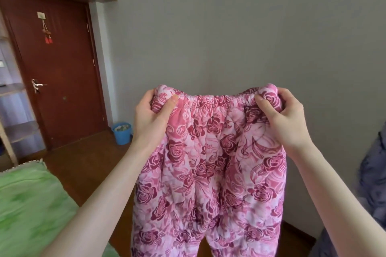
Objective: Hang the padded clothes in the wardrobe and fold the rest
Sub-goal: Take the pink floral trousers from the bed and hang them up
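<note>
Gripping pink rose-print quilted trousers (211, 173), elastic waistband

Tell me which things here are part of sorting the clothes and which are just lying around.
Part of the job: pink floral padded trousers, gripped at the waistband by the left hand and right hand.

Just around: blue bucket, brown door, green bedding, red tassel.
</note>
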`<state>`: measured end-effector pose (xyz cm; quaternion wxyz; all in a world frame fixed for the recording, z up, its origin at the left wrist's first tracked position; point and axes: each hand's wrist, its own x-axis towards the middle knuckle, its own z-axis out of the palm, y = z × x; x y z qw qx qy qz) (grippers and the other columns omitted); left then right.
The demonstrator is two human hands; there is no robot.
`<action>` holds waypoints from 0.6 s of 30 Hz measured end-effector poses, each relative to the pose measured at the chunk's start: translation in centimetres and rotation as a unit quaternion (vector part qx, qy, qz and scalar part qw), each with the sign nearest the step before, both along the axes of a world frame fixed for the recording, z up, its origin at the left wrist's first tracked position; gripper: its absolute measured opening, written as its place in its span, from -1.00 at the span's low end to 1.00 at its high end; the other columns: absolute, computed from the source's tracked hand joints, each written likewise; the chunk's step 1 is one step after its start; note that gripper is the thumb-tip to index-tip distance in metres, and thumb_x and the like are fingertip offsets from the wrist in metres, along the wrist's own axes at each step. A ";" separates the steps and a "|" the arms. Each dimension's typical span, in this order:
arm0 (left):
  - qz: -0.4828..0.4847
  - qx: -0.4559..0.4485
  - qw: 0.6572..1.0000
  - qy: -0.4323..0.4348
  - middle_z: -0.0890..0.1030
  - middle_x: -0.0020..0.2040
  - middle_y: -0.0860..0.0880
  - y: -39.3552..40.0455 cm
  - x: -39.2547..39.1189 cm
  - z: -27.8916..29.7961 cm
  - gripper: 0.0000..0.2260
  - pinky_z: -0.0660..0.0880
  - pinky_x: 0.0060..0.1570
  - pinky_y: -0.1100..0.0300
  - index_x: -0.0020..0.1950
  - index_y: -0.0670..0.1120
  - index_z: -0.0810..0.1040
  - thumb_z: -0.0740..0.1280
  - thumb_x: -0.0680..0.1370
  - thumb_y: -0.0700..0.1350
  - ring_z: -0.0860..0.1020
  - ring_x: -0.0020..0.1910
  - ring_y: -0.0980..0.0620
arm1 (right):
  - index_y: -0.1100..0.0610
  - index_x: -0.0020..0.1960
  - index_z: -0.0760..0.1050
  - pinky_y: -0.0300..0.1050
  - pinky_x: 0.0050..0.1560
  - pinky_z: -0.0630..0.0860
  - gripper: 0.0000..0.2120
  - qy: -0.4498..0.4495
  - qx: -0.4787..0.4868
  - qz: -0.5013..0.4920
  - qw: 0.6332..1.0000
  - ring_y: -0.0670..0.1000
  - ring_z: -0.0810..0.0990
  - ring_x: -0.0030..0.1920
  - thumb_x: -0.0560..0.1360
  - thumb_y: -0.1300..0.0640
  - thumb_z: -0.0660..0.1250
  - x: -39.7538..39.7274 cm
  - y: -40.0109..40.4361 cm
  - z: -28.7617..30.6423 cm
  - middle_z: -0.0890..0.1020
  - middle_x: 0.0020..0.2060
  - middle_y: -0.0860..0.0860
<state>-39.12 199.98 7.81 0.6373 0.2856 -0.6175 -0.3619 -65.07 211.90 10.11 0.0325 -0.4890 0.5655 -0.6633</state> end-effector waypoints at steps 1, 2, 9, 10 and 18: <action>0.006 -0.003 1.000 0.000 0.73 0.02 0.03 -1.2 -0.6 0.1 -0.80 0.66 0.01 0.18 0.19 -0.05 0.64 0.47 0.61 -0.03 0.71 0.02 0.14 | 0.02 0.11 0.60 0.19 0.12 0.67 -0.76 -0.003 0.001 0.006 1.000 0.06 0.74 0.01 0.53 -0.05 0.52 -0.6 -1.2 0.2 0.73 -0.02 0.02; 0.011 -0.005 1.000 0.002 0.73 0.01 0.02 -2.4 -1.1 0.3 -0.80 0.65 -0.02 0.22 0.19 -0.07 0.64 0.47 0.61 -0.04 0.71 0.01 0.15 | 0.01 0.10 0.60 0.21 0.11 0.67 -0.75 -0.005 0.001 0.012 1.000 0.08 0.74 0.01 0.52 -0.07 0.53 -1.1 -2.5 0.3 0.73 -0.03 0.03; 0.043 -0.013 0.999 0.009 0.71 -0.04 0.06 -9.2 -4.0 0.2 -0.81 0.59 -0.13 0.35 0.17 -0.10 0.63 0.46 0.61 -0.06 0.70 -0.04 0.21 | 0.03 0.09 0.62 0.18 0.11 0.67 -0.76 -0.013 0.004 0.040 0.999 0.06 0.74 -0.01 0.53 -0.08 0.52 -4.0 -10.6 0.4 0.74 -0.05 0.00; 0.049 -0.011 0.999 0.005 0.70 -0.05 0.07 -10.2 -4.4 0.0 -0.82 0.59 -0.13 0.34 0.17 -0.10 0.63 0.46 0.61 -0.06 0.70 -0.04 0.21 | 0.02 0.09 0.62 0.17 0.10 0.67 -0.76 -0.007 0.006 0.039 0.999 0.04 0.74 -0.02 0.53 -0.08 0.52 -4.4 -11.9 0.2 0.74 -0.07 -0.01; 0.143 0.008 0.990 -0.016 0.71 0.07 0.04 -19.3 -7.4 -2.8 -0.76 0.63 0.00 0.28 0.24 -0.01 0.63 0.47 0.59 -0.02 0.68 0.08 0.13 | -0.03 0.07 0.61 -0.06 -0.03 0.67 -0.80 0.006 0.038 0.128 0.991 -0.10 0.73 -0.14 0.52 -0.09 0.51 -7.9 -25.0 -2.2 0.74 -0.16 -0.10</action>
